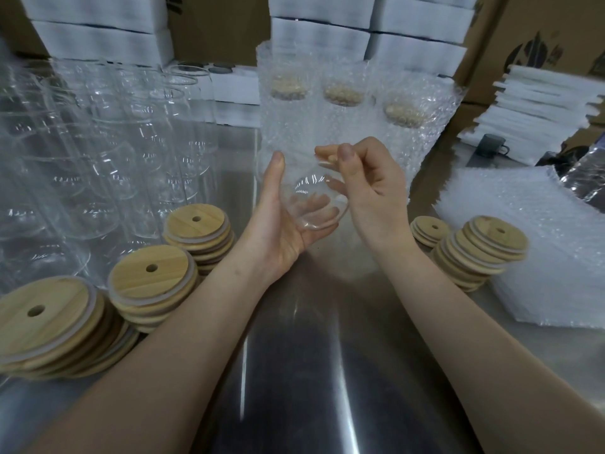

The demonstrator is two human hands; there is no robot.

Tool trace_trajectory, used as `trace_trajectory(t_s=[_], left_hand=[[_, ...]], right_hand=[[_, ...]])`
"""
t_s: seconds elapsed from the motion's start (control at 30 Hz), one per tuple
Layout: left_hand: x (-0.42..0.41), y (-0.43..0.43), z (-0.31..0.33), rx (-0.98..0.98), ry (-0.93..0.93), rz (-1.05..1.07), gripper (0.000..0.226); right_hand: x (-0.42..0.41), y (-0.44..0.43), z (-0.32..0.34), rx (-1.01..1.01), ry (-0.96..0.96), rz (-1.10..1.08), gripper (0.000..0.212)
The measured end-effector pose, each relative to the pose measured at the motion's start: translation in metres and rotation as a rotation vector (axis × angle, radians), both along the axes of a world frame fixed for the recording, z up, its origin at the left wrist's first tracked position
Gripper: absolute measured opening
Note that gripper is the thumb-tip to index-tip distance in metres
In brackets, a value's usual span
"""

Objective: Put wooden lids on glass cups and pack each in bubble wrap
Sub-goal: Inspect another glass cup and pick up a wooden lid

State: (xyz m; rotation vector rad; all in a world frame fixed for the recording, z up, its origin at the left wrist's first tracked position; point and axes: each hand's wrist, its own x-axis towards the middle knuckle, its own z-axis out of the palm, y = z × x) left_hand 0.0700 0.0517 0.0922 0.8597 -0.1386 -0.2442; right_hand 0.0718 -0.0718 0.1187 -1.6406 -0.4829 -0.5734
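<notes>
Shiny steel tabletop [311,371] catching soft overhead light, backed by stacked white boxes [98,37] and brown cardboard cartons [523,27].

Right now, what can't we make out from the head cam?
- Glass cup, head view: the right hand covers its far end, which is also lost against the wrapped cups behind. The left hand hides its left side.
- Those wrapped cups, head view: the wrap blurs the lids, so seating is unreadable.
- Nearest lid stack, head view: cut off by the left edge.
- Bare cups, head view: overlapping clear glass, uncountable.
</notes>
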Motion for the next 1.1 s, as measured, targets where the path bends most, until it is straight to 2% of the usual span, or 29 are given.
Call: trace_trajectory(t_s=[0.2,0.33,0.4,0.5,0.67,0.87,1.1], left_hand=[[-0.001,-0.002,0.001,0.214,-0.019,0.284,0.086],[0.001,-0.007,-0.007,0.351,-0.16,0.505,0.081],[0.002,-0.006,-0.01,0.439,-0.252,0.556,0.083],[0.002,-0.003,-0.013,0.582,-0.328,0.593,0.098],[0.004,-0.002,-0.017,0.666,-0.339,0.616,0.099],[0.005,-0.002,-0.018,0.703,-0.323,0.608,0.096],[0.004,-0.001,-0.017,0.749,-0.331,0.596,0.101]], right_hand=[[0.009,-0.005,-0.007,0.046,0.116,-0.132,0.023],[0.022,-0.016,-0.013,-0.032,0.225,-0.273,0.025],[0.027,-0.02,-0.019,-0.125,0.291,-0.308,0.028],[0.032,-0.023,-0.026,-0.234,0.412,-0.327,0.03],[0.038,-0.026,-0.031,-0.258,0.576,-0.318,0.026],[0.038,-0.027,-0.032,-0.282,0.542,-0.369,0.027],[0.032,-0.045,-0.017,-0.795,0.374,-0.795,0.025]])
